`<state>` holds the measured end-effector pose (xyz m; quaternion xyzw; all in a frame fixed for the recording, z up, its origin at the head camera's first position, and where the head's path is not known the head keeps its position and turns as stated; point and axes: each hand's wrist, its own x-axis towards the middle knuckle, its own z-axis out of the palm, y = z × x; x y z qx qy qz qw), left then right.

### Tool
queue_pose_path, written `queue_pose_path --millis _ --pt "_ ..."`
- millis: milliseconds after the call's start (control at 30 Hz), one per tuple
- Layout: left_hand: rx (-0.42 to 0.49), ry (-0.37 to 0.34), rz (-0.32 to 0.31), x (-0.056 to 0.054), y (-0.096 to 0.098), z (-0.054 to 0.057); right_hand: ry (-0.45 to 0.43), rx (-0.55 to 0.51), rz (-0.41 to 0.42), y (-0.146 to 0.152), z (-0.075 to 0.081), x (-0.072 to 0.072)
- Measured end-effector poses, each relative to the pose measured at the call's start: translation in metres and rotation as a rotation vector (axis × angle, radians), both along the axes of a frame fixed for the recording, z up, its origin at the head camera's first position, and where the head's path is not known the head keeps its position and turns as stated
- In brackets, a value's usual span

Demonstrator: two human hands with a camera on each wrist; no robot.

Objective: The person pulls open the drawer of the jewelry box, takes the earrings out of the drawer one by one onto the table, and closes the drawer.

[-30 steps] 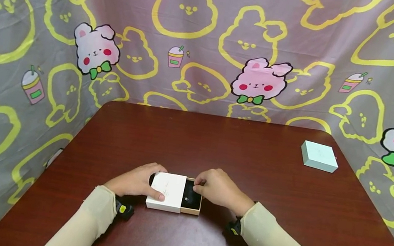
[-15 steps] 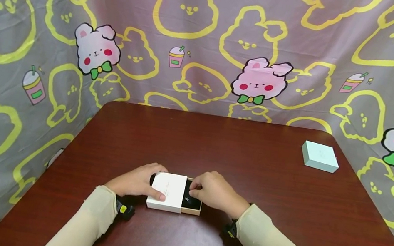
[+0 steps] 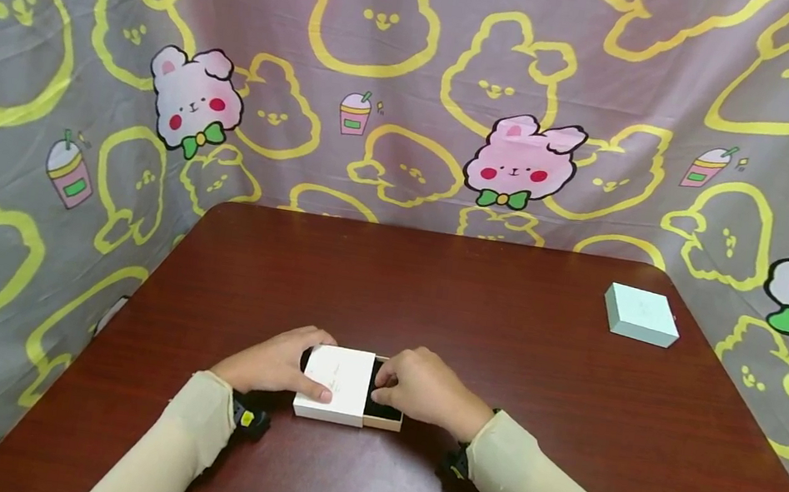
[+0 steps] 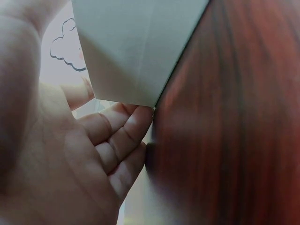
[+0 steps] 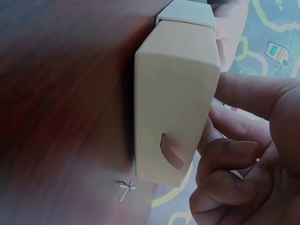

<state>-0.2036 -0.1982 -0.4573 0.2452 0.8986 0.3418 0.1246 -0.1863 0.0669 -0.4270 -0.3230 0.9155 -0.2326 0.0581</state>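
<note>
A white slide-out jewelry box (image 3: 334,380) lies on the table, its drawer (image 3: 382,423) pulled partly out to the right. My left hand (image 3: 276,360) grips the sleeve from the left, thumb on the lid and the other fingers at its far side. Inside the drawer is a black insert (image 3: 372,405). My right hand (image 3: 423,386) reaches over it, thumb and curled fingers down at the insert; I cannot tell what they pinch. The right wrist view shows the drawer's end with a small pull tab (image 5: 173,154). Beside it on the table is a small silver star stud (image 5: 126,186).
A pale mint box (image 3: 642,314) stands at the back right of the dark red-brown table (image 3: 389,287). Behind and at the sides hangs a curtain (image 3: 415,98) printed with cartoon rabbits.
My right hand has moved slightly left and nearer along the insert, and its fingers now cover the small star seen there before. My left hand keeps its grip on the sleeve.
</note>
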Motion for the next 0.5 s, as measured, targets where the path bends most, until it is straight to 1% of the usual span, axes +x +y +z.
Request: queue_pose_path --millis 200,500 --pt "0.002 0.013 -0.003 -0.0008 -0.0005 -0.0011 0.014 0.040 0.004 -0.0032 -0.0022 0.0000" --pt "0.016 0.023 -0.003 -0.0007 0.0002 -0.0012 0.059 0.038 0.049 -0.0091 -0.0045 -0.0001"
